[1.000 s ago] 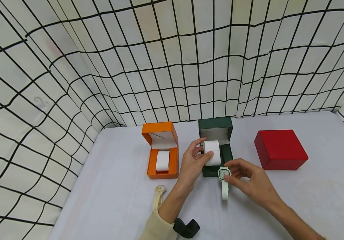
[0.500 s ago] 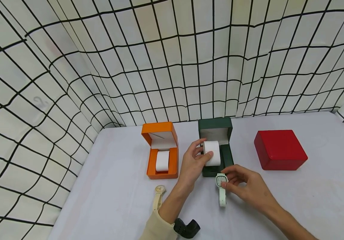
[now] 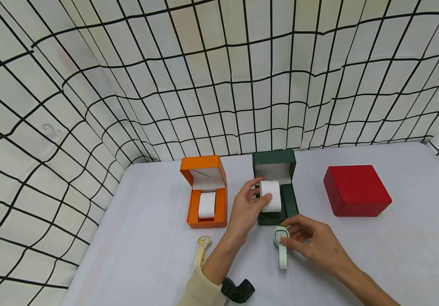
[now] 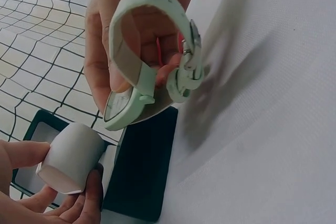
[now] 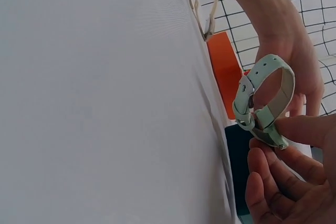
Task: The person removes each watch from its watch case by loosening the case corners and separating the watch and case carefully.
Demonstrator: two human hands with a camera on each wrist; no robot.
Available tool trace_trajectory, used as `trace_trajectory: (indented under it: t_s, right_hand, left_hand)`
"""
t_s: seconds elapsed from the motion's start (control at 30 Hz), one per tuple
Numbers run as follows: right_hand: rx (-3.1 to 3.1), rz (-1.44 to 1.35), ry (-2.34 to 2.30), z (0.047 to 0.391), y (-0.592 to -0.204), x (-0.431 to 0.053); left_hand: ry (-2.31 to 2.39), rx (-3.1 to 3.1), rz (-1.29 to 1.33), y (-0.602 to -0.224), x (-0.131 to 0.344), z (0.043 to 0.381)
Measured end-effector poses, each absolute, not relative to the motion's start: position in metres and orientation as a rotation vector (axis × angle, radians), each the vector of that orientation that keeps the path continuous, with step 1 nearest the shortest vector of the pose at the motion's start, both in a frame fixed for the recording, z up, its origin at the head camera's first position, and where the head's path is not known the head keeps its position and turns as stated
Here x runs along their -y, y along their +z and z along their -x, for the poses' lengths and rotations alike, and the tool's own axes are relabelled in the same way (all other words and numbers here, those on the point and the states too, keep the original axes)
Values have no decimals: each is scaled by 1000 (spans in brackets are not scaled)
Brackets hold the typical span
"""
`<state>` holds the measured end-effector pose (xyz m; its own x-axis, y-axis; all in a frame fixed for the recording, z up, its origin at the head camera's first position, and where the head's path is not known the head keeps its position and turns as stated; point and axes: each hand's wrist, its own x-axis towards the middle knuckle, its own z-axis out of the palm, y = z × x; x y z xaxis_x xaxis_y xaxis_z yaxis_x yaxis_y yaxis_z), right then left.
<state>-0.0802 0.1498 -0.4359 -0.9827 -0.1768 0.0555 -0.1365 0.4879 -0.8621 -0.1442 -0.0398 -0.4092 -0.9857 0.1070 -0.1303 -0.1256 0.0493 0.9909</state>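
My left hand (image 3: 245, 209) pinches a white watch cushion (image 3: 271, 196) over the open green watch box (image 3: 289, 200). In the left wrist view the cushion (image 4: 73, 156) tilts between thumb and fingers. My right hand (image 3: 317, 242) pinches a mint-green watch (image 3: 282, 238) by its square case, just in front of the green box. Its strap (image 5: 270, 72) is buckled into a loop, plain in the right wrist view. An open orange watch box (image 3: 196, 221) stands to the left with a white cushion (image 3: 206, 205) in it. Near my left forearm lies a cream watch (image 3: 203, 246).
A shut red box (image 3: 358, 190) stands at the right on the white-covered table (image 3: 135, 238). Behind and to the left rises a white wall covered in black grid lines (image 3: 238, 85). A black device (image 3: 238, 290) is strapped to my left wrist.
My right hand has drawn the mint-green watch back toward me and slightly left, away from the green box. My left hand stays put, with the cushion tilting slightly.
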Motion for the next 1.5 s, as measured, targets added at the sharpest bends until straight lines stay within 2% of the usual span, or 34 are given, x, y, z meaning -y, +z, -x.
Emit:
trace_trajectory:
  t_s: [0.7, 1.23, 1.5]
  right_hand:
    - [-2613, 244, -1467, 76, -440, -143]
    - [-2742, 369, -1381, 72, -444, -142]
    - [-2760, 253, -1227, 72, -439, -138]
  left_hand:
    - [2035, -2143, 36, -411, 41, 146]
    - [2011, -2156, 38, -411, 41, 146]
    - [1996, -2156, 19, -409, 42, 146]
